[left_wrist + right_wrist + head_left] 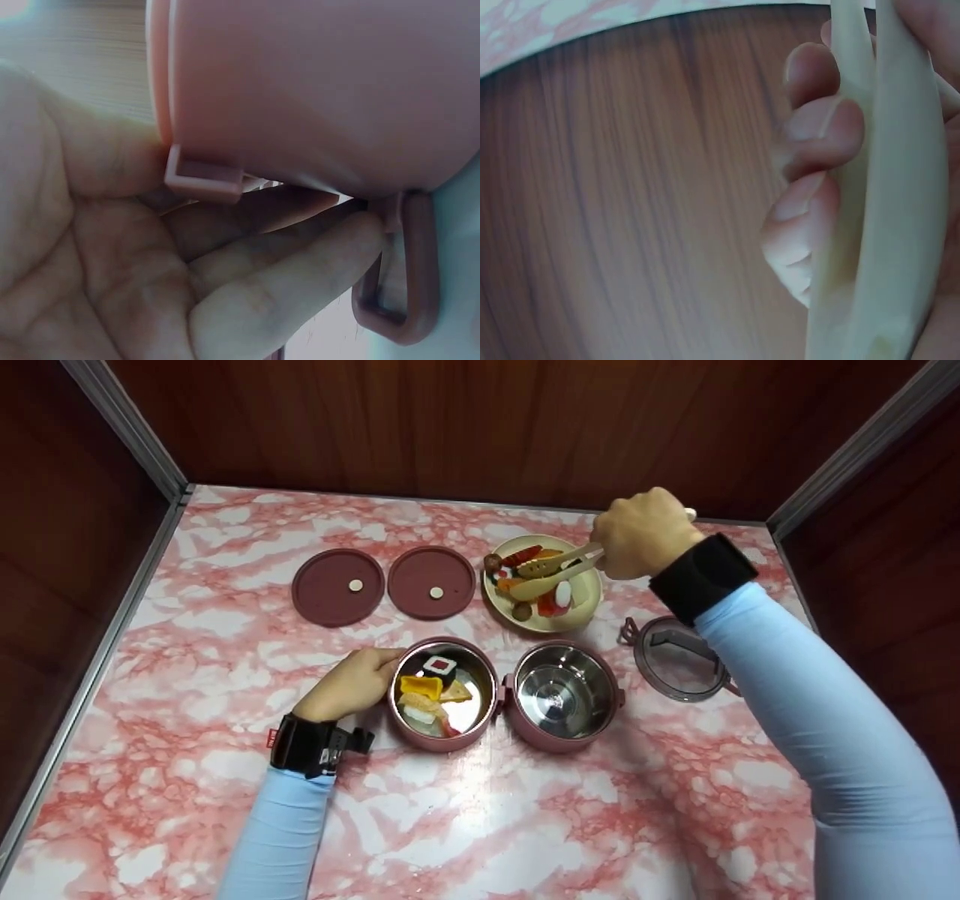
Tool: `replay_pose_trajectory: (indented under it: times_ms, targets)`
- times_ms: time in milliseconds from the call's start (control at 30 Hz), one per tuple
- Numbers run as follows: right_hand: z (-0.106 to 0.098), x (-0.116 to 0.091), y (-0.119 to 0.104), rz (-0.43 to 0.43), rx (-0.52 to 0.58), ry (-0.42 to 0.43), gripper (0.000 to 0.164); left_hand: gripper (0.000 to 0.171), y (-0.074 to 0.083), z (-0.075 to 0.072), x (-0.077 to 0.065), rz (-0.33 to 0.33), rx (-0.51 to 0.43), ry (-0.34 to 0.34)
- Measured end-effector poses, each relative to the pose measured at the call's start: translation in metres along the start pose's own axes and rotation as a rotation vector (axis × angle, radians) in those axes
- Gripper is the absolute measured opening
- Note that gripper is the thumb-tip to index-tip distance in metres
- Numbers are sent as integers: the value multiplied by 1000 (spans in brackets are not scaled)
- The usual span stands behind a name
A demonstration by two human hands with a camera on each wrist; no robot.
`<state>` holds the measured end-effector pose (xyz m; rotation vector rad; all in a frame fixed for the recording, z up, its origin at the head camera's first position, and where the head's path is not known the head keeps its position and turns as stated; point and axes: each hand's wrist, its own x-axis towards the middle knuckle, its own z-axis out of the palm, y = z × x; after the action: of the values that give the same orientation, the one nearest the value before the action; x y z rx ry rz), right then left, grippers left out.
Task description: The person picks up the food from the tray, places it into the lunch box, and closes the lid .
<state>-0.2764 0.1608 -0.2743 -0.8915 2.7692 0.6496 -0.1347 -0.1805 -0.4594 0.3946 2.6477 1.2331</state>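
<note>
My left hand [351,684] rests against the left side of a pink pot [442,740], its fingers fairly straight along the wall. In the left wrist view the fingers [277,277] lie beside a small tab and a loop handle [420,270]. That pot contains a sushi roll [439,665], a yellow piece [421,686] and other toy-like food. In my right hand [645,534] I grip pale tongs [555,579], fingers curled round both arms in the right wrist view. The tongs' tips are over a cream plate [589,607] of food pieces; whether they touch any, I cannot tell.
A second pink pot [559,694] with a bare steel inside stands right of the first, touching it at the handles. Two dark red round lids [330,596] lie back left. A clear-topped lid with a handle [679,664] lies right, partly under my right forearm. Wooden walls enclose the table.
</note>
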Motion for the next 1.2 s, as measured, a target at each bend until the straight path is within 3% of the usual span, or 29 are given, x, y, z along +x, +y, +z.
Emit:
replay_pose_trajectory:
  times_ms: [300, 567, 967, 1133, 1200]
  targets:
    - [-10, 7, -15, 15, -94, -55, 7, 33, 2, 1, -1, -24, -20, -7]
    - [-6, 3, -6, -1, -101, -72, 6, 32, 2, 2, 0, -1, -10, -5]
    - [-22, -40, 32, 130, 75, -72, 20, 33, 2, 0, -1, -10, -4, -4]
    - [-32, -62, 42, 129, 121, -48, 17, 33, 1, -1, -1, -8, 5, -3]
    - [-37, -71, 42, 111, 130, -20, 24, 32, 0, -1, 0, -8, 7, -6]
